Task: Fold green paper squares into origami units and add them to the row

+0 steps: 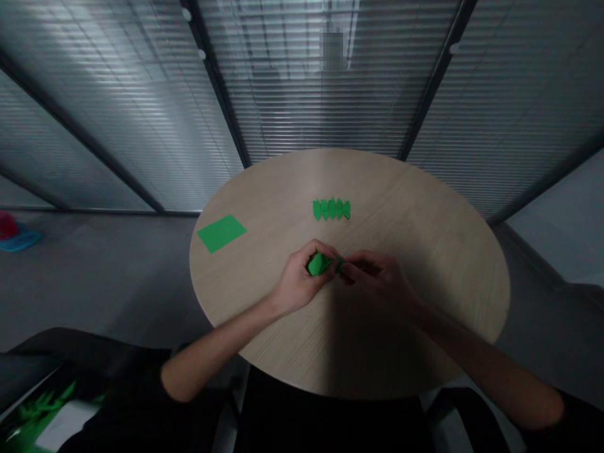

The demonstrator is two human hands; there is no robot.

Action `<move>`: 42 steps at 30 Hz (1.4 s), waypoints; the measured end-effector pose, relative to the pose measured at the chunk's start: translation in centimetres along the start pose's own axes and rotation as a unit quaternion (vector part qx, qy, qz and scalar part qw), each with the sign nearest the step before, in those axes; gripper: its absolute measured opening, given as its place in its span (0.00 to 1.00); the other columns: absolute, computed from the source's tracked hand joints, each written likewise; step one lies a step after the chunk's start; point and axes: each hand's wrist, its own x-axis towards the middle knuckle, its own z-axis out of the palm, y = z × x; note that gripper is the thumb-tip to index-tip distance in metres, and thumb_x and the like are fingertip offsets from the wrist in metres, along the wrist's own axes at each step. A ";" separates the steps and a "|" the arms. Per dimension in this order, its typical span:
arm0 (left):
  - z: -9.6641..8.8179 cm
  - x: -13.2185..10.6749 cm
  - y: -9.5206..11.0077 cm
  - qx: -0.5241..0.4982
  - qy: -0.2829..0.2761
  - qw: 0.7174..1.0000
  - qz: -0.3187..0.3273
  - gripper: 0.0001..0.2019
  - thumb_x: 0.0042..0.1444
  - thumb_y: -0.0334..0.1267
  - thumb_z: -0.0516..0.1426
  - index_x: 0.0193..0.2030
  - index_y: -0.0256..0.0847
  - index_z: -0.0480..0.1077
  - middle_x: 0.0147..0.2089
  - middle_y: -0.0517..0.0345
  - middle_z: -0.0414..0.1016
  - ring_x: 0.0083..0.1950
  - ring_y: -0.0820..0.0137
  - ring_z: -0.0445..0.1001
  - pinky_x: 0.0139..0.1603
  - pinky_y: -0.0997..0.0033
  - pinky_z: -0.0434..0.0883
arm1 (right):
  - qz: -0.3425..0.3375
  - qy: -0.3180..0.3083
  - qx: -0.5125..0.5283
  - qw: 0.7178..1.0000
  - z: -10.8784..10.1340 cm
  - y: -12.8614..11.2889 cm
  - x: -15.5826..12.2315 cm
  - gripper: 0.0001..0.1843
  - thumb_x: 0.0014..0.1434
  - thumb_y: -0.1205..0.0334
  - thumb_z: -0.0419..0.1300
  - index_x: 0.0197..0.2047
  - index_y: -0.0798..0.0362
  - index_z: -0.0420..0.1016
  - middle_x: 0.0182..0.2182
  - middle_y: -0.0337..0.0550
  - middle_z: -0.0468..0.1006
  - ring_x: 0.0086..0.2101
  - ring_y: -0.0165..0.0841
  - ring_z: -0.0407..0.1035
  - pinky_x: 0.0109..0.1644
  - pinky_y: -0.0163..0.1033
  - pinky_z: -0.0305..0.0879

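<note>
Both of my hands meet over the middle of a round wooden table point(425, 251). My left hand point(302, 280) is curled around a small folded piece of green paper point(319, 264). My right hand point(375, 280) pinches the right end of that same folded paper with its fingertips. Farther back on the table lies a row of several folded green paper pieces point(331, 209) set side by side. A flat green paper sheet point(221, 233) rests near the table's left edge.
Glass walls with closed blinds point(306, 94) stand behind the table. A red and blue object point(14, 233) lies on the floor at far left. Green papers point(42, 409) show at the bottom left corner, beside my dark-clothed lap.
</note>
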 end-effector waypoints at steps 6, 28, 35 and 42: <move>-0.1 -0.2 -0.2 0.022 -0.004 1.000 0.000 0.04 0.64 0.35 0.60 0.43 0.39 0.69 0.46 0.51 0.78 0.44 0.67 0.78 0.46 0.64 0.75 | -0.014 0.013 -0.007 1.000 0.0 0.0 -0.1 0.15 0.61 0.50 0.65 0.32 0.54 0.79 0.25 0.41 0.79 0.27 0.30 0.73 0.32 0.36 0.69; -0.2 -0.2 1.5 0.091 -0.062 0.994 0.028 0.25 0.58 0.27 0.61 0.62 0.41 0.68 0.61 0.46 0.75 0.59 0.58 0.76 0.59 0.55 0.73 | -0.036 0.026 0.004 0.999 0.1 0.1 -0.1 0.08 0.60 0.57 0.66 0.32 0.52 0.79 0.24 0.39 0.78 0.26 0.29 0.71 0.30 0.35 0.68; -0.3 -0.1 1.4 0.083 -0.081 0.992 0.040 0.28 0.56 0.24 0.59 0.64 0.41 0.68 0.62 0.44 0.75 0.59 0.58 0.76 0.59 0.55 0.75 | -0.020 -0.003 -0.012 1.000 0.0 0.5 -0.1 0.10 0.61 0.54 0.66 0.35 0.53 0.78 0.27 0.39 0.77 0.26 0.28 0.70 0.29 0.34 0.66; -0.5 -0.2 1.4 0.102 -0.100 0.989 0.035 0.30 0.56 0.24 0.58 0.66 0.42 0.67 0.63 0.45 0.75 0.61 0.56 0.76 0.60 0.54 0.75 | -0.015 -0.047 -0.056 0.997 -0.2 0.2 -0.3 0.11 0.65 0.54 0.62 0.36 0.53 0.79 0.26 0.39 0.77 0.25 0.29 0.69 0.29 0.34 0.64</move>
